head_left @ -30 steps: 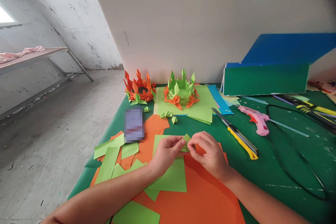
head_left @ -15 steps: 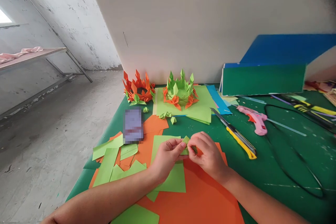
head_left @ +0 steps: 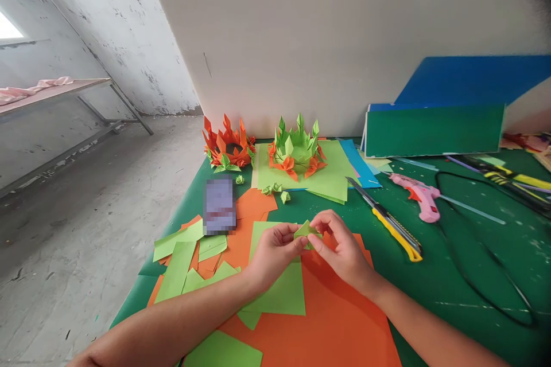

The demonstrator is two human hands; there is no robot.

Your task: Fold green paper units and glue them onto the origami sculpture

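A small folded piece of green paper is between my hands, above the orange sheet. My left hand pinches it from the left, thumb on top. My right hand has its thumb and forefinger at the paper's right side, thumb tip on its face. Part of the folds is covered by my fingers. Below my left hand lie loose green paper squares. Farther back stand a green paper crown with orange flowers and an orange paper crown with green pieces.
A yellow utility knife and a pink glue gun with a black cord lie to the right. Small green folded pieces and a blurred purple rectangular object lie left of centre. A white board stands behind.
My right thumb and fingers have spread apart from a tighter curl, showing more of the folded green paper. My left hand keeps its pinch nearly in place.
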